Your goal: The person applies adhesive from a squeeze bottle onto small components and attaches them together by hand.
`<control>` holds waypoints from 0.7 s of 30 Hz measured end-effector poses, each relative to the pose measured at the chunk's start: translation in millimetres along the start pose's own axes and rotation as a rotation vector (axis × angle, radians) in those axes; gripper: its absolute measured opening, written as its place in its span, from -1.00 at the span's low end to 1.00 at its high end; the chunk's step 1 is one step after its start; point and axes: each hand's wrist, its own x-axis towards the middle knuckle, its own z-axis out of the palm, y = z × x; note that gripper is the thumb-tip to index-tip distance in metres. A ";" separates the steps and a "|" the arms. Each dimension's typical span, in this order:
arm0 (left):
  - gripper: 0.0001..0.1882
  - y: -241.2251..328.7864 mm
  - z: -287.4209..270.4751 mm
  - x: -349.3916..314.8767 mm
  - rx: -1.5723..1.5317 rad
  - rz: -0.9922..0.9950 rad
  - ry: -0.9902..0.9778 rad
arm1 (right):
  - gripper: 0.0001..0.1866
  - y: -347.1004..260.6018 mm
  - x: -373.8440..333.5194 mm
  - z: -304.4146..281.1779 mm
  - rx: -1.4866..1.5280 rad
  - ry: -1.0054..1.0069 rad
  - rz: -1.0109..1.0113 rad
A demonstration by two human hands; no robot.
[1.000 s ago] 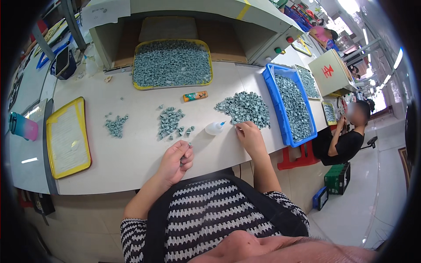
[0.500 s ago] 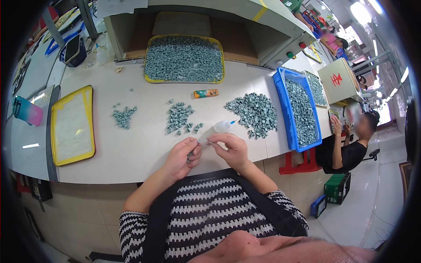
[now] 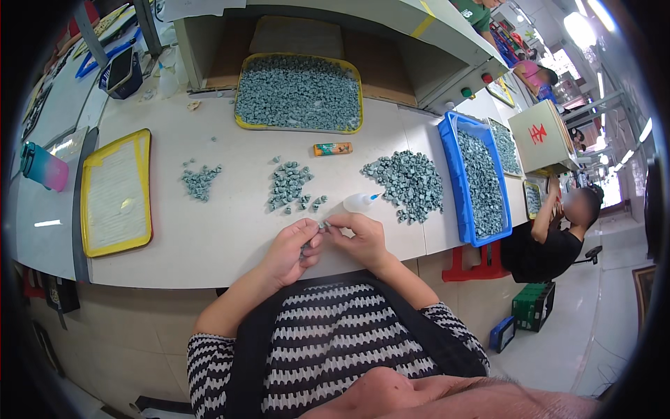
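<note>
My left hand [image 3: 296, 253] is closed, with small grey-green pieces showing between its curled fingers. Its thumb and forefinger hold one such piece [image 3: 323, 225] at the tips. My right hand [image 3: 360, 241] pinches at that same spot, its fingertips meeting the left ones; whether it grips a separate part is too small to tell. Just beyond the right hand lies a white squeeze bottle [image 3: 357, 203] with a blue tip. A small pile of the pieces [image 3: 289, 184] is in front of the left hand, and a larger pile [image 3: 408, 183] lies to the right of the bottle.
A yellow-rimmed tray [image 3: 362, 105] full of pieces sits at the back. To the right stands a blue bin [image 3: 453, 174] of pieces. Another yellow tray [image 3: 148, 188], a small pile [image 3: 201, 183] and a tumbler [image 3: 45, 166] are leftward. An orange-green tube [image 3: 333, 149] lies mid-table. A co-worker [image 3: 551, 234] sits at right.
My right hand has moved left, so its fingertips now meet the piece at my left fingertips; before, there was a gap. The whole view has shifted slightly.
</note>
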 end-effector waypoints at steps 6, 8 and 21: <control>-0.88 -0.8 -2.3 0.7 -0.028 -0.005 -0.045 | -0.76 3.3 0.9 -1.1 0.067 0.060 -0.138; -0.88 -0.7 -1.4 0.5 -0.023 -0.005 -0.042 | -0.75 5.5 -0.6 -1.6 0.048 0.020 -0.185; -0.84 1.3 1.4 -1.7 0.019 0.008 -0.032 | -0.76 -0.5 5.4 -2.7 -0.045 0.009 -0.371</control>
